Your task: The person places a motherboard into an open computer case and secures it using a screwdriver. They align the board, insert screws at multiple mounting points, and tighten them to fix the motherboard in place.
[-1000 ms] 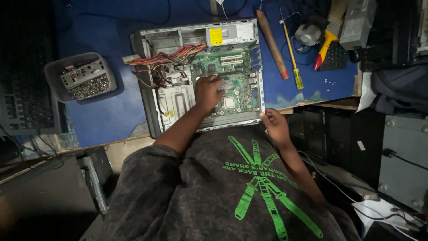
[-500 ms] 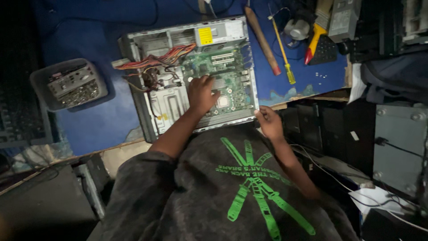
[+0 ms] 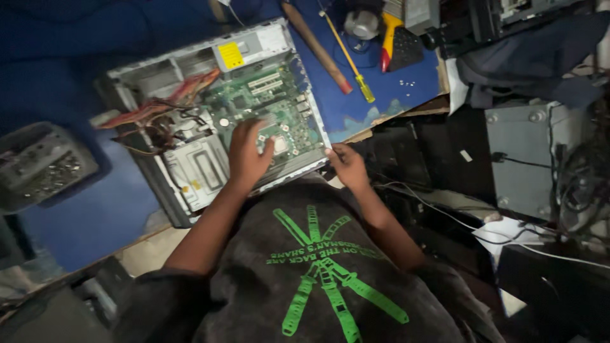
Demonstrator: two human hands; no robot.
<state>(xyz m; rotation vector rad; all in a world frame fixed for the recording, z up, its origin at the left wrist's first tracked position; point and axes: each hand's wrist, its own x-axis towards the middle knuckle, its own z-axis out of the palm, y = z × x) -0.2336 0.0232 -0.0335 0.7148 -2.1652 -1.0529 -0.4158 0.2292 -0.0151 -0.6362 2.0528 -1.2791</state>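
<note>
resting on the near right corner of the open computer case (image 3: 190,184), right hand (image 3: 346,166) grips its edge. left hand (image 3: 246,152) lies flat, fingers spread, holding nothing, on the green motherboard (image 3: 267,108) just beyond. case's long axis runs across the blue desk (image 3: 381,95).

Your left hand (image 3: 246,155) rests on the green circuit board (image 3: 270,111) inside the open grey metal computer case (image 3: 210,121). Your right hand (image 3: 346,166) grips its near right corner; a yellow-handled screwdriver (image 3: 348,57) lies to its right.
</note>
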